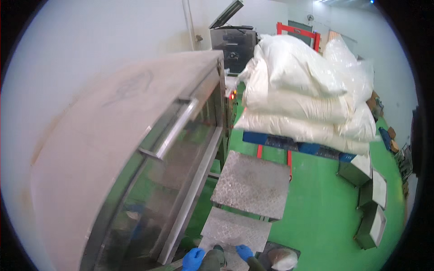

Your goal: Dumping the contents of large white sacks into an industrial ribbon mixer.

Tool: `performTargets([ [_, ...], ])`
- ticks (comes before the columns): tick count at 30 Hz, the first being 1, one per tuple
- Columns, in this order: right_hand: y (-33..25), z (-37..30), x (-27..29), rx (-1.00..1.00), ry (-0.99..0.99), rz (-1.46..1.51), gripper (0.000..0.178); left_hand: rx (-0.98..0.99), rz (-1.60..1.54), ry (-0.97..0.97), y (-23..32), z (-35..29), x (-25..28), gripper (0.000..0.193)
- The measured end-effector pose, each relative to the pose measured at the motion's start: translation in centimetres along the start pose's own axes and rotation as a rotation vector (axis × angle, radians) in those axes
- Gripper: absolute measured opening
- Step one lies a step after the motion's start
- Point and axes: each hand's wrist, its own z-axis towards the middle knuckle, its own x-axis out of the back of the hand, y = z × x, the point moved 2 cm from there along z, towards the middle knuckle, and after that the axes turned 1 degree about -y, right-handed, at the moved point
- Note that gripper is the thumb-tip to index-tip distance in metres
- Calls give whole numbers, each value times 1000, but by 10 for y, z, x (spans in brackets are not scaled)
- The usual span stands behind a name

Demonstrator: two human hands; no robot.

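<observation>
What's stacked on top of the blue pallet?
White, bulging sacks are piled in several layers on the blue pallet. The pallet's near edge shows, but the sacks cover its top surface, and anything lying between them is hidden.

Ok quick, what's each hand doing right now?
Left hand: can't tell whether open or closed; nothing visibly held.
Right hand: also too small to tell; nothing visibly held.

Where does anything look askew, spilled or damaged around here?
The white bags look uneven: they appear to bulge past the edges of the blue pallet, and the top one slopes down to the right. Dark marks also stain the pale machine cover. I see no clear spill or breakage.
</observation>
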Motion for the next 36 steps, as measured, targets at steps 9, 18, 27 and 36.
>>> performTargets([
  [9, -304, 91, 296, 538, 674, -195, 45, -963, 425, 745, 448, 127, 208, 47],
  [18, -672, 87, 526, 938, 776, 72, 43, -114, 723, 517, 461, 256, 222, 41],
  [27, -924, 165, 665, 855, 1079, -758, 21, 62, 634, 485, 469, 267, 234, 33],
  [36, -917, 178, 681, 494, 428, 832, 38, 137, 573, 367, 473, 268, 236, 29],
])
